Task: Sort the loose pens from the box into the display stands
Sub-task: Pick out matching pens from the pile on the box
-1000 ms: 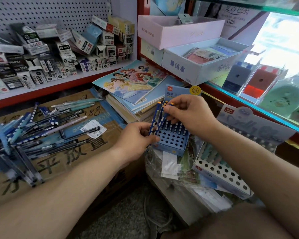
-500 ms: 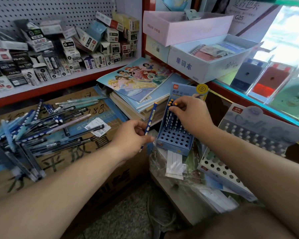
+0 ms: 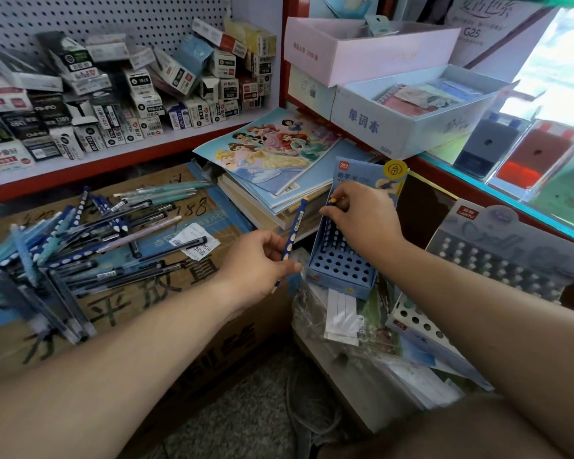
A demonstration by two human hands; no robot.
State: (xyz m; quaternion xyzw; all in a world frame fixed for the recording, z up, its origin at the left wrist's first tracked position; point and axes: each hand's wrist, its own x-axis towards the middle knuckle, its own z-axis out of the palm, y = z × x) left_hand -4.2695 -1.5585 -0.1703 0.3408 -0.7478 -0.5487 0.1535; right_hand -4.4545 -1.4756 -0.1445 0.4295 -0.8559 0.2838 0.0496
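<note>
1. Head view: a blue cardboard display stand (image 3: pixel 340 266) with a grid of round holes sits tilted on a heap of plastic-wrapped paper goods. Its printed backing card rises behind the right hand.
2. The left hand (image 3: pixel 262 260), just left of the stand, pinches a dark blue pen with pale oval dots (image 3: pixel 294 231) low on the barrel. The pen stands nearly upright with its orange end up, clear of the stand; its lower tip is mostly hidden by the fingers.
3. The right hand (image 3: pixel 362 217) is over the stand's back rows, thumb and forefinger closed on the orange top of the standing pens (image 3: pixel 332 201). The hand covers most of them, so their number cannot be told.
4. Left of the stand, a pile of loose blue, teal and black pens (image 3: pixel 80 243) lies on a flat brown cardboard box (image 3: pixel 153 286). The farthest ones are blurred and cut off by the frame edge.
5. Right of the stand lies a grey-white perforated display stand (image 3: pixel 421 323), partly behind the right forearm; what fills its holes is hard to make out.
6. Behind the stand is a stack of picture-cover exercise books (image 3: pixel 279 154).
</note>
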